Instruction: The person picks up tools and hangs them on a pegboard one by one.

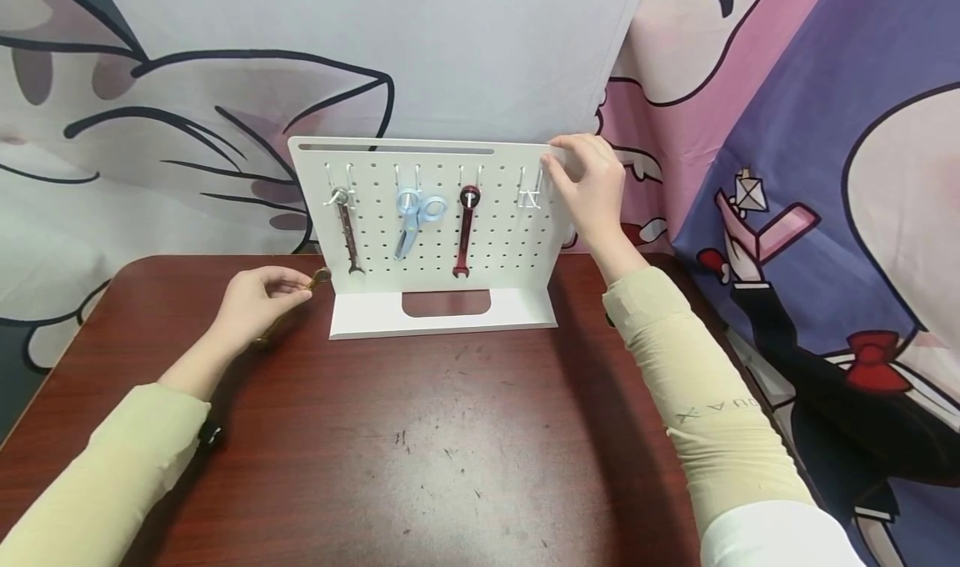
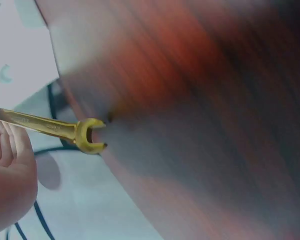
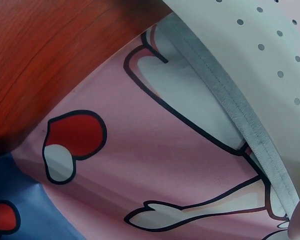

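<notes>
My left hand (image 1: 251, 304) pinches a gold combination wrench (image 2: 45, 126) near its ring end, just left of the white pegboard (image 1: 367, 315). The wrench's open jaw points down over the table in the left wrist view. At the pegboard's top right corner, my right hand (image 1: 596, 179) grips the edge, thumb in front. On the board's hooks hang a silvery wrench (image 1: 348, 232), light blue scissors (image 1: 408, 223) and a dark red wrench (image 1: 465, 233). A double hook (image 1: 529, 197) near my right thumb holds nothing. Only a bit of the right hand shows in the right wrist view.
The pegboard stands on a dark reddish-brown wooden table (image 1: 450, 434), near its back edge. Behind it hangs a white cartoon-print cloth (image 1: 487, 58). A pink and purple printed cloth (image 1: 787, 133) runs along the right side.
</notes>
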The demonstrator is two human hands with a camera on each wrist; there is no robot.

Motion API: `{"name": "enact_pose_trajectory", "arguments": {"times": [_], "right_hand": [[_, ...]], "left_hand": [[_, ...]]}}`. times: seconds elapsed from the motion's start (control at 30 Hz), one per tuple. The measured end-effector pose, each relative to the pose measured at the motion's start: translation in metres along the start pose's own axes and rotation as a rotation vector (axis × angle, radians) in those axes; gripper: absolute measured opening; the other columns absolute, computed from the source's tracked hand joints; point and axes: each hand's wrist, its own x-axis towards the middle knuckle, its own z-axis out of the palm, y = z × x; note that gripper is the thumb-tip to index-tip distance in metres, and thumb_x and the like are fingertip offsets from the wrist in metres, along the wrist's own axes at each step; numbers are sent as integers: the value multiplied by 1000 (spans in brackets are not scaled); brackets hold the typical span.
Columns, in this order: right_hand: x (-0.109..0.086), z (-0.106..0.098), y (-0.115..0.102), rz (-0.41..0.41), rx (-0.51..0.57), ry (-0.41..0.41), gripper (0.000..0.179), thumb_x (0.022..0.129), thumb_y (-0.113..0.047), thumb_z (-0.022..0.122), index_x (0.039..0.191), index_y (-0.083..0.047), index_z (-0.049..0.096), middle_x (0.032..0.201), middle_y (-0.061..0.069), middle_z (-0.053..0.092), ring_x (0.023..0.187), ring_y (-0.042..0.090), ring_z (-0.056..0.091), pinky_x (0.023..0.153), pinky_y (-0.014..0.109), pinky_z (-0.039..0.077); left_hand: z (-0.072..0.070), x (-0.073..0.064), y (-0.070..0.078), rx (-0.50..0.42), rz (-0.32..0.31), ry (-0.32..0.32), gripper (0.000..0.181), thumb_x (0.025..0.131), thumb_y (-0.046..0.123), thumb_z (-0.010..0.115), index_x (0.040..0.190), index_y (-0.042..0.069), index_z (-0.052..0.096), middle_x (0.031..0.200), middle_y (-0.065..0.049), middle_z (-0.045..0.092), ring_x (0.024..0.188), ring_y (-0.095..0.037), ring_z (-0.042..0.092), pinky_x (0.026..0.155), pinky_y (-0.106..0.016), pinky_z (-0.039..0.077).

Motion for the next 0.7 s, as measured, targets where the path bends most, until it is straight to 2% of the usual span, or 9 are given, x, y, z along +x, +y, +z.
{"name": "enact_pose_trajectory", "arguments": {"times": [0.33,0.53,0.7], "right_hand": [[1,0,-1,11,0,-3,22,97,-16,79,112,1,78,109,18,79,108,35,69,99,48,53],[1,1,-3,24,-1,-4,22,96,-16,80,112,0,79,109,17,79,109,34,69,100,47,52],[0,-1,-2,3,-5,-4,22,97,-16,79,112,1,78,109,18,79,107,35,69,98,48,53]], "left_hand": [[31,-2,47,-179,-8,13,21,91,1,81,110,-8,77,105,-31,78,70,19,64,68,-6,54],[55,0,74,-242,-3,-22,20,90,3,83,108,-6,79,108,-27,79,74,15,66,71,-8,57],[78,3,97,-287,25,-84,18,90,1,83,106,-4,79,109,-24,80,80,1,73,74,-13,60]]}}
